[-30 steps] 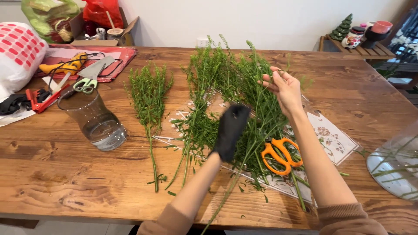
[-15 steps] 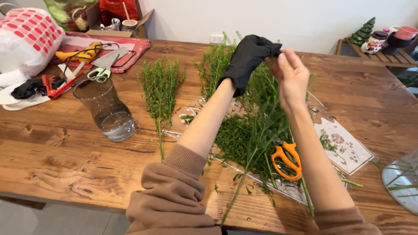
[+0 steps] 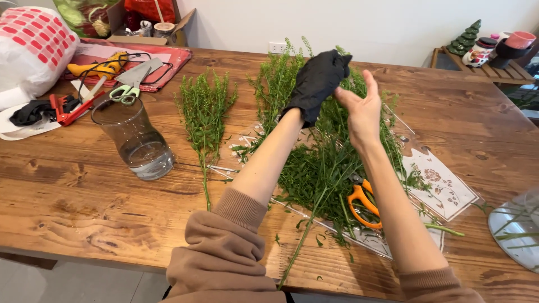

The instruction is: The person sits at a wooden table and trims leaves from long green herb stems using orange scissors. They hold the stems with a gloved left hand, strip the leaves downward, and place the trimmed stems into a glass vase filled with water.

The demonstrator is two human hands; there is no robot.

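Surface: a wide wooden table (image 3: 73, 185) with knots and strong grain, running from the near edge to a pale wall at the far side.
Room: a low slatted shelf (image 3: 494, 70) stands at the far right, bearing small green tree figures and a pink cup.
Left hand: the left hand (image 3: 317, 78) wears a black glove and is raised above the table, fingers bent loosely downward; whether they grip anything cannot be told.
Right hand: the bare right hand (image 3: 362, 109) is lifted just beside the gloved one, thumb and fingers drawn close at the glove's edge, touching it.
Greenery: a large heap of green stems (image 3: 314, 168) lies mid-table beneath both forearms, on a clear printed wrapping sheet (image 3: 443, 191).
Separate bunch: a smaller bundle of stems (image 3: 205, 112) lies left of the heap, apart from it.
Scissors: orange-handled scissors (image 3: 362, 205) rest among the stems, partly hidden by the right forearm.
Vase: a clear glass vase (image 3: 135, 140) with a little water stands near the left.
Far left: a white bag with red squares (image 3: 31, 47), a red tray (image 3: 168, 59) with green-handled scissors (image 3: 126, 92) at its edge.
Near right: the rim of a glass vessel (image 3: 519, 230).
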